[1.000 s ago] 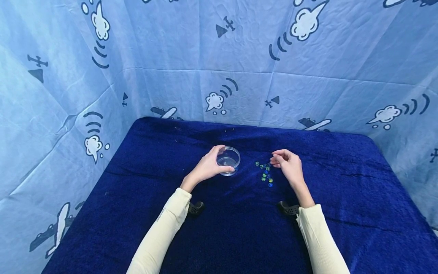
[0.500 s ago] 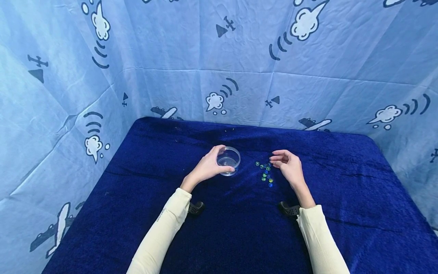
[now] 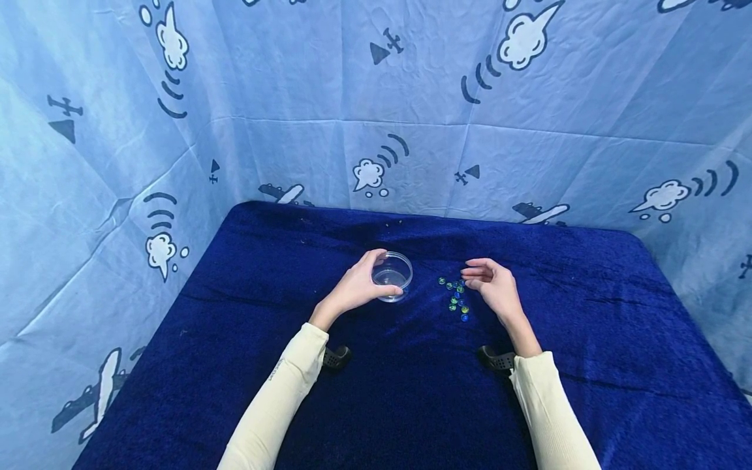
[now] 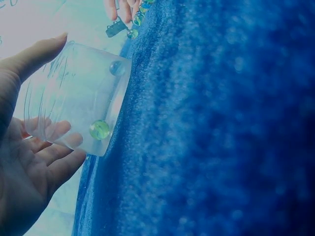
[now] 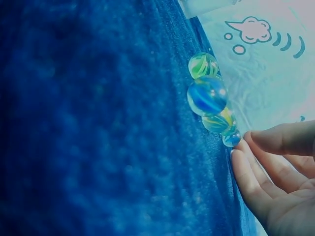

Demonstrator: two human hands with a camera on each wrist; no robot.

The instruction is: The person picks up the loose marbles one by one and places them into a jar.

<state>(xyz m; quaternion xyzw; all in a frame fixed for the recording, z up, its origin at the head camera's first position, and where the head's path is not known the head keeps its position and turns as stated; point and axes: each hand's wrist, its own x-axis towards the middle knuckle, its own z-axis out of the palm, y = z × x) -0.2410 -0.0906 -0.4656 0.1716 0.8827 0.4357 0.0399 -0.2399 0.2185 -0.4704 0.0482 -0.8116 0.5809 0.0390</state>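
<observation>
My left hand [image 3: 356, 282] grips a clear plastic tub [image 3: 392, 277], thumb and fingers curled round its side. In the left wrist view, a green marble [image 4: 99, 130] and a blue marble [image 4: 117, 68] show at the tub's bottom. To the right, a loose cluster of blue and green glass marbles [image 3: 454, 300] lies on the cloth. My right hand [image 3: 498, 287] is at the cluster's far right side, fingers loosely extended and thumb apart from them. The right wrist view has its fingertips [image 5: 237, 156] right beside a small blue marble [image 5: 231, 138].
Dark blue velvety cloth [image 3: 405, 398] covers the table. Blue curtains [image 3: 329, 78] with cloud and airplane prints stand behind it and at the sides. A black wrist mount [image 3: 337, 358] sticks out from the left sleeve, another wrist mount [image 3: 496, 358] from the right.
My right hand has shifted slightly left, and its fingertips and thumb have spread farther apart. The left hand and the tub stay where they were.
</observation>
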